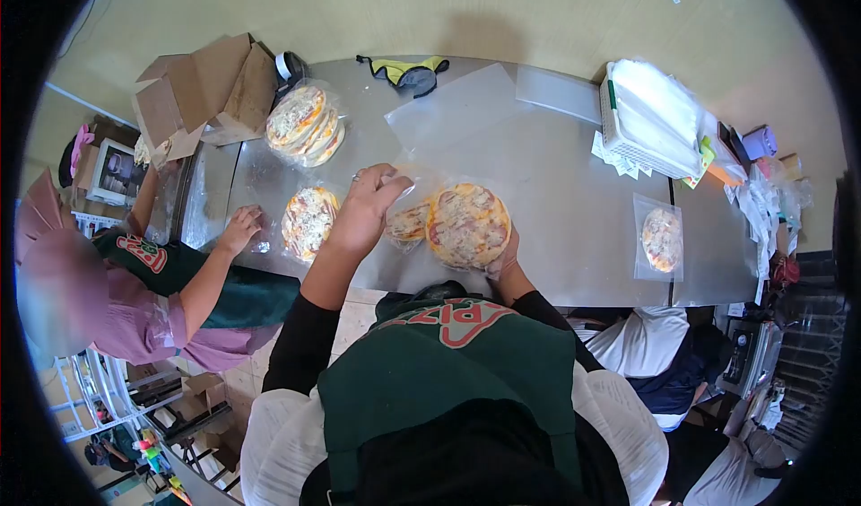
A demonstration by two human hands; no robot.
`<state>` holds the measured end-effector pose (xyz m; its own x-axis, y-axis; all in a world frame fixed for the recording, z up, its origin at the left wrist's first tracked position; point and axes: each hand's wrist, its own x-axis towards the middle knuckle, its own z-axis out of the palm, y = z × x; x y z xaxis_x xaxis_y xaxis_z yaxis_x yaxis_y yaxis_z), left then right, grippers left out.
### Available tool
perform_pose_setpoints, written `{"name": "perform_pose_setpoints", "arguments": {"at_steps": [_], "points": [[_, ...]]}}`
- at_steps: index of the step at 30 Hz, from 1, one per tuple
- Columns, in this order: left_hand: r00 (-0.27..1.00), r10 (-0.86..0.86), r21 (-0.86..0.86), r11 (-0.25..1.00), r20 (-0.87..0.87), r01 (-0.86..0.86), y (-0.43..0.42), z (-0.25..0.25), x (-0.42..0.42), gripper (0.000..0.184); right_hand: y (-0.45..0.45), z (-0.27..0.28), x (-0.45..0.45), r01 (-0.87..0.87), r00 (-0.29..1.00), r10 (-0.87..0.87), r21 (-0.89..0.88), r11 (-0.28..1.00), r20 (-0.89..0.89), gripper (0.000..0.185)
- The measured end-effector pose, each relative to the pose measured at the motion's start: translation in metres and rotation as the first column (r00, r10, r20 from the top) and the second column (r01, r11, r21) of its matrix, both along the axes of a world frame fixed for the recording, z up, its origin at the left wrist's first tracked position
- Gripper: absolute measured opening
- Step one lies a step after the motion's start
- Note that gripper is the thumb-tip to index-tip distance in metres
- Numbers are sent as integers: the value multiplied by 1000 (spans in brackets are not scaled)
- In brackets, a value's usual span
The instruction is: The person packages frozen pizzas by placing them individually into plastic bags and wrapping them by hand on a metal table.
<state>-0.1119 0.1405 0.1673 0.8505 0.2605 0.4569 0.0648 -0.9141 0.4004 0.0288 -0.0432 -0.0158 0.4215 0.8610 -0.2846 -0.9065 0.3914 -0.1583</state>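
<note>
Right hand closed on the lower rim of a bagged pizza, the worker holds it over the near edge of the grey metal surface, about midway along. The left hand pinches clear plastic beside it, thumb against bent fingers. A second pizza peeks out behind the held one; whether it is gripped too or lies on the surface, I can't tell.

Left of that, near the same edge, sits another pizza, with a co-worker's hand near it. Toward the far left corner stand an open cardboard box and a stack of bagged pizzas. A yellow-and-grey mask-like piece lies at the far edge, just beside flat plastic sheets. A white basket, heaped with pale film, stands toward the far right corner; one bagged pizza lies alone near the right end.

Beyond the far edge rises a pale wall. Light tiles show underfoot, and other people in white and dark clothes are behind, on the right.
</note>
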Motion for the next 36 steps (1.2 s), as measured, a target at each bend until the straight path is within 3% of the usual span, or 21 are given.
{"name": "perform_pose_setpoints", "arguments": {"at_steps": [4, 7, 10, 13, 16, 21, 25, 31, 36], "points": [[1000, 0, 5, 1000, -1, 0, 6, -5, 7, 21, -8, 21, -10, 14, 1000, -14, 12, 1000, -24, 55], [993, -9, 3, 1000, 114, 9, -3, 7, 25, 16, -15, 31, -14, 36, 999, -35, 41, 998, -21, 56], [955, -230, -3, 972, 186, 234, -6, 20, 48, 21, -27, 52, -9, 107, 994, -109, 61, 992, 30, 57], [909, -323, -20, 940, 263, 340, -19, 10, 75, 16, -52, 57, 6, 224, 971, -228, 51, 973, 69, 58], [950, -261, 135, 961, 173, 240, -35, -21, 100, 12, -92, 57, 21, 364, 920, -363, 22, 931, 148, 57], [967, -201, 20, 980, 160, 200, -67, -75, 119, 8, -149, 63, 23, 502, 845, -479, -43, 864, 239, 55], [987, -121, -119, 984, 105, 133, -78, -108, 127, 20, -156, 62, 12, 490, 860, -471, -62, 869, 197, 55], [979, -150, 31, 989, 140, 147, -76, -114, 129, 37, -128, 59, -3, 366, 929, -362, -35, 930, 79, 55], [983, -167, 41, 986, 83, 164, -76, -116, 130, 35, -109, 58, -16, 260, 966, -260, -10, 966, 11, 55]]}}
